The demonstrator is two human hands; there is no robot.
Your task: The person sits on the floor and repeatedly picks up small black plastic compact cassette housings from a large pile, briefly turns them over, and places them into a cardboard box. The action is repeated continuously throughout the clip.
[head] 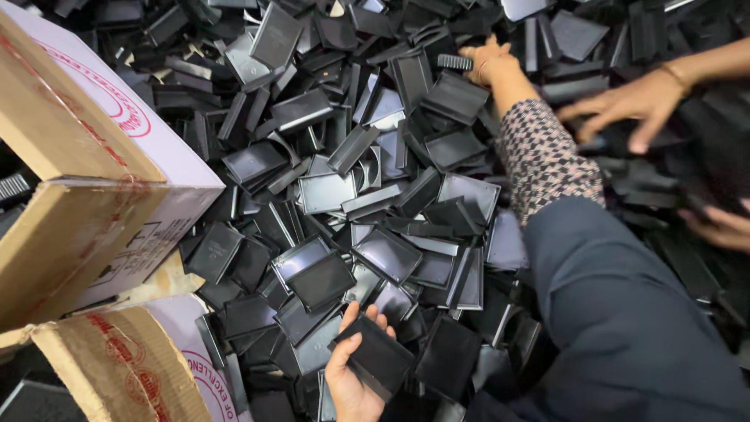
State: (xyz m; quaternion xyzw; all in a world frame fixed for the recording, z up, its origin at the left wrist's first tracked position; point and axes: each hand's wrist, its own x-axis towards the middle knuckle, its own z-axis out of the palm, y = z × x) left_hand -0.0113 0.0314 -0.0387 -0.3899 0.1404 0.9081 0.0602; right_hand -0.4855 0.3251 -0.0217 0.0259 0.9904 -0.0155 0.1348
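Note:
A deep heap of black plastic rectangular trays and lids (328, 191) fills the view. My left hand (350, 381) is at the bottom centre, palm up, gripping a black flat tray (381, 355) by its near edge. My right arm, in a patterned sleeve (543, 156), reaches across the heap to the far side. There my right hand (491, 64) is closed around a small ribbed black piece (455, 61) on top of the pile.
Two open cardboard boxes stand at the left, a large one (86, 180) and a lower one (125, 367). Another person's hands work in the heap at the right, one (629, 101) with spread fingers and one (723, 227) lower down.

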